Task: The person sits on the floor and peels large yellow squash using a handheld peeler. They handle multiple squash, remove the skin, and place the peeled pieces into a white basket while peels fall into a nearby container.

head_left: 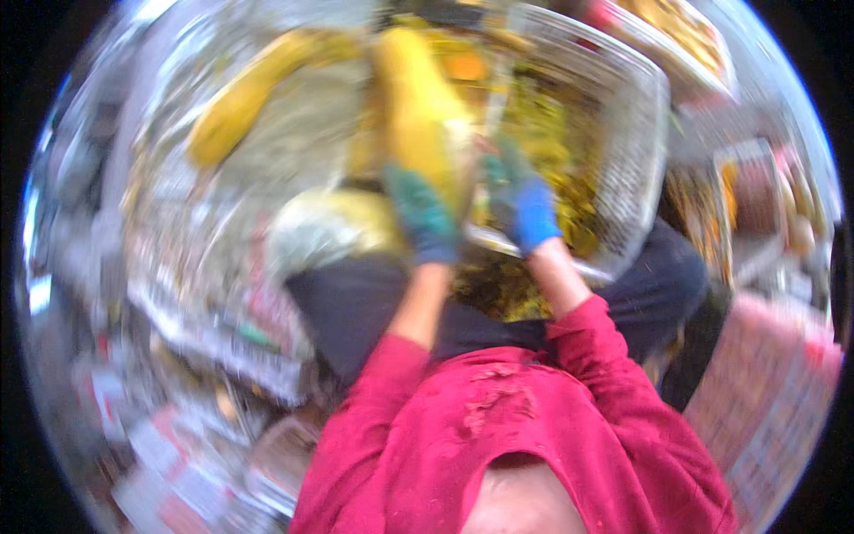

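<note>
A large yellow squash (417, 100), blurred by motion, stands lengthwise before me, with a paler strip on its right side. My left hand (423, 210), in a green and blue glove, grips its lower end. My right hand (527, 200), also gloved in green and blue, is close to the squash's right side; its fingers are blurred, and what they hold cannot be told. Beneath and to the right, a white plastic basket (634, 153) holds yellow-green peelings (544, 127). Near my left knee lies a pale yellow piece in clear plastic (333, 223).
Another long yellow squash (233, 120) lies on plastic sheeting (300, 127) at the left. At the upper right is a container of yellow pieces (687, 33). Further containers (750, 207) stand at the right, above a pink patterned box or sheet (767, 400).
</note>
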A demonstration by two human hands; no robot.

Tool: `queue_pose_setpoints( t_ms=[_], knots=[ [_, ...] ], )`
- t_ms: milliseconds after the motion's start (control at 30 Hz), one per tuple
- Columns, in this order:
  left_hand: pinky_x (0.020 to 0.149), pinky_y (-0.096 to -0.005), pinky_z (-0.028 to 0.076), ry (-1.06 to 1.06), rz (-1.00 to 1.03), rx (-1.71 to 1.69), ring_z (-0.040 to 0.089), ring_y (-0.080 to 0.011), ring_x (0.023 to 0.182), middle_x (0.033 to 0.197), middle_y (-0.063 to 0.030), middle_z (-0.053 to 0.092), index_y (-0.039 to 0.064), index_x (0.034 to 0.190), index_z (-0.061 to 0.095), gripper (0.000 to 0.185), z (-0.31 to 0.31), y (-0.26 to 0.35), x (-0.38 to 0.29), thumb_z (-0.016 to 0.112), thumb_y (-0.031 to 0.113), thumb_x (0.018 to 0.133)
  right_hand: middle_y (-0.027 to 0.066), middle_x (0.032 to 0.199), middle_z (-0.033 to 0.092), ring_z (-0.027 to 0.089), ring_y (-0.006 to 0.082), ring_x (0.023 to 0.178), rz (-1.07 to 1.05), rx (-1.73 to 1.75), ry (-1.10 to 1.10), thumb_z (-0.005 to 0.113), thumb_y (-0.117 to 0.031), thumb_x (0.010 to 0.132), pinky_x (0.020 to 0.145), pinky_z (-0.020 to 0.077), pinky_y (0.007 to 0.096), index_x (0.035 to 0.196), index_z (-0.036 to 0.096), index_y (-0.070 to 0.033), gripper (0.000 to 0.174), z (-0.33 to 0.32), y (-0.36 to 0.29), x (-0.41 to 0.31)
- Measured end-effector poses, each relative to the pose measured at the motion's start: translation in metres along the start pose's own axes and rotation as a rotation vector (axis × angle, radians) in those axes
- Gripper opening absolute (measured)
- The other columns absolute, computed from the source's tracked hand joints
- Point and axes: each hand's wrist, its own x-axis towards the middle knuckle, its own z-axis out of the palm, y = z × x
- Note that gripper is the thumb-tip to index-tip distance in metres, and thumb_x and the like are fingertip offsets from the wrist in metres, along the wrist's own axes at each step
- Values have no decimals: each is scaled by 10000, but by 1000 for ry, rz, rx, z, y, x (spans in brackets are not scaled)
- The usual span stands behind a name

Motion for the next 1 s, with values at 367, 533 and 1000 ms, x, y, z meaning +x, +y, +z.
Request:
queue_pose_setpoints(
  t_ms=[367, 533, 1000],
  knots=[
    [1181, -411, 330, 106, -384, 83, 388, -377, 1461, 1557, -268, 412, -16, 1534, 370, 665, 39, -16, -7, 441, 428, 1045, 14, 848, 581, 546, 96, 671, -24, 494, -375, 624, -309, 990, 665, 538, 295, 1549, 379, -111, 642, -89, 59, 51],
    [1143, -428, 377, 66, -410, 90, 471, -413, 1380, 1454, -321, 490, -50, 1507, 378, 660, 32, 9, -19, 539, 339, 999, 40, 1058, 662, 482, 89, 658, 71, 540, -50, 618, -214, 1006, 573, 429, 243, 1557, 393, -134, 600, -86, 82, 79],
    [685, -460, 504, -98, -138, 312, 635, -318, 759, 849, -193, 635, 4, 1036, 609, 237, 32, 10, -40, 467, 182, 969, -68, 870, 465, 449, 95, 672, 350, 846, -121, 560, -300, 1029, 577, 367, 253, 1084, 563, -190, 123, 18, 126, 11]
  ],
)
